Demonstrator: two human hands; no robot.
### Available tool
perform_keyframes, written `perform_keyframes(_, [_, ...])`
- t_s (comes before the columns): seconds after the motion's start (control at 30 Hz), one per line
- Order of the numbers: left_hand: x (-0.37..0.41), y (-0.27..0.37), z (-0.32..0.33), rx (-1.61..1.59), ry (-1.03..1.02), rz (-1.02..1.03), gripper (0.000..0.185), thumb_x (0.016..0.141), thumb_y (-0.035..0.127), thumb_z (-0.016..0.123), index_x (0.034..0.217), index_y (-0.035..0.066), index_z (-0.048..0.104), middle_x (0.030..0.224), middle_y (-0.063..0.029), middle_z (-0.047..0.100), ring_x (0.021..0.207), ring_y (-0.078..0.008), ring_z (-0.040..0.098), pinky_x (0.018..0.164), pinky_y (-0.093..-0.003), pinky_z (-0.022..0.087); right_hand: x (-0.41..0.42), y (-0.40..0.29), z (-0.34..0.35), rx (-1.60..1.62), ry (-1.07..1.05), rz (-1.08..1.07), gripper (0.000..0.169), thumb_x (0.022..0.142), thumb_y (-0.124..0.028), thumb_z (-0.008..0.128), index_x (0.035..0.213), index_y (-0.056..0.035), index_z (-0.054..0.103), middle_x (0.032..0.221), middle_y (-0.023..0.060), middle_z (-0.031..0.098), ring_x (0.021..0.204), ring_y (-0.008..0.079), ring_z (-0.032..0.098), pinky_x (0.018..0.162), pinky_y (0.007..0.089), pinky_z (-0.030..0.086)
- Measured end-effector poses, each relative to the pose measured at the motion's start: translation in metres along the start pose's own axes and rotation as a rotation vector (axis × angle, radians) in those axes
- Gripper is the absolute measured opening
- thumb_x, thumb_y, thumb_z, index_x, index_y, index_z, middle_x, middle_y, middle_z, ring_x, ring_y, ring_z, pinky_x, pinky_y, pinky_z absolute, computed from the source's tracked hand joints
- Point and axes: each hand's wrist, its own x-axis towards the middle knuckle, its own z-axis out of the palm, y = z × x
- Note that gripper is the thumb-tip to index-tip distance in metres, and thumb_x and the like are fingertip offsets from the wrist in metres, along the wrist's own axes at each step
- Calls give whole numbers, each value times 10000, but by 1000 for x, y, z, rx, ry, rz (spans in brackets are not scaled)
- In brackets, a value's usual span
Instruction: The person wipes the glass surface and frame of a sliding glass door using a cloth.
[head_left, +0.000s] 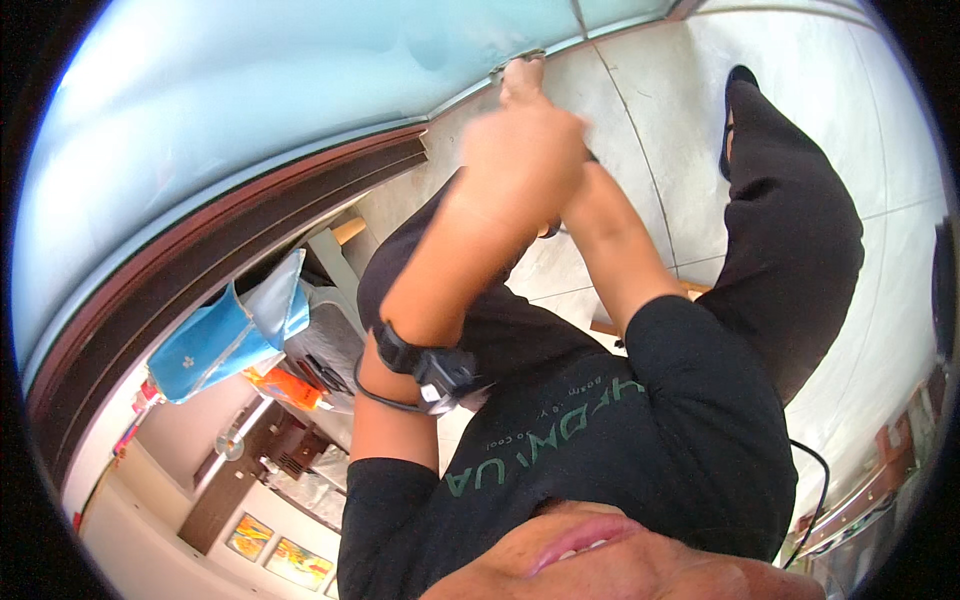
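My right hand reaches down to the lower edge of a pale blue glass panel. Its fingers are closed on a small greyish, crumpled thing, perhaps a cloth, which lies against the glass. Nearer the camera, my left hand is blurred and passes over my right forearm, hiding part of it. The fingers of that hand cannot be made out, nor whether it holds anything. A black strap with a small device is around my left arm.
A dark brown sill or frame runs along the glass. Beside my left leg are a blue bag, an orange packet and a grey bag. Large pale floor tiles lie under my feet. A black cable hangs at the right.
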Motion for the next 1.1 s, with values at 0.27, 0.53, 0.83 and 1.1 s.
perform_keyframes(0.27, [-25,15,51,-213,283,-9,380,952,270,542,685,46,692,667,-164,673,647,-334,687,593,-424,523,-96,14,31,-404,-89,197,227,800,69,476,1018,78,538,912,110,573,807,211,549,709,344,494])
perform_keyframes(0.53, [-33,-7,40,-269,381,-48,270,902,281,620,775,72,734,738,-120,708,716,-282,712,602,-390,531,-130,-4,51,-401,-308,85,196,842,115,460,1005,72,560,966,130,603,837,245,634,728,438,563])
perform_keyframes(0.83, [-39,-29,27,-295,407,-38,164,828,188,654,743,68,728,743,-125,708,729,-268,716,596,-386,546,-110,35,60,-215,-326,362,142,847,140,480,958,131,568,1011,209,592,879,307,647,720,416,589])
perform_keyframes(1.1, [-43,-44,15,-363,426,-77,67,719,109,687,744,72,737,726,-127,702,732,-267,721,619,-365,563,-86,77,56,-444,-330,355,147,835,122,503,973,125,554,1035,203,589,918,313,633,740,408,583])
